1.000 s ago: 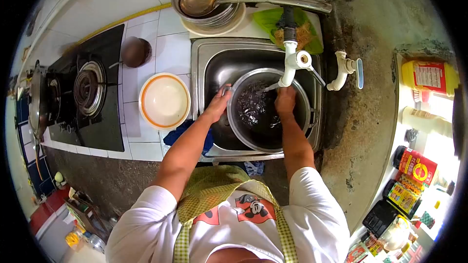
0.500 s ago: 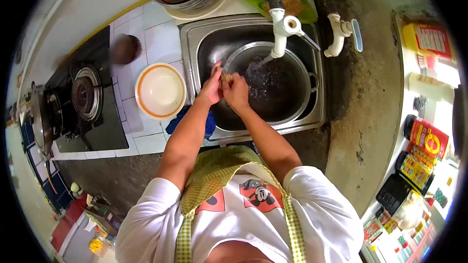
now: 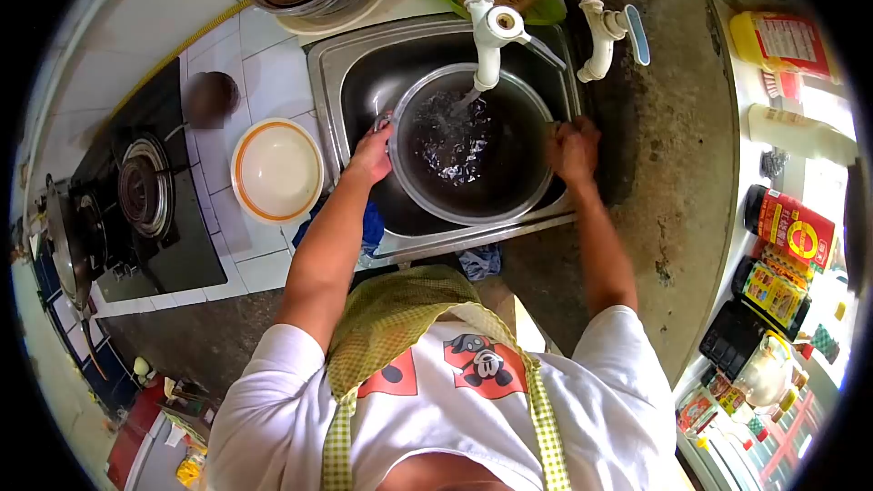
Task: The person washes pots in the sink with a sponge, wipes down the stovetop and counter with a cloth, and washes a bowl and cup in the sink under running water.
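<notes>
Filled with water [image 3: 444,150], the metal pot [image 3: 515,185] is probably heavy, stiff in the wall and slippery when wet, its load apt to slosh; the surest hold looks to be the side handle [image 3: 383,117]. The pot sits in the sink [image 3: 329,91], between the two hands, under the running tap [image 3: 487,45]. The left hand [image 3: 371,156] curls around that handle; the right hand [image 3: 575,150] is at the opposite side, too blurred to tell whether it grips.
</notes>
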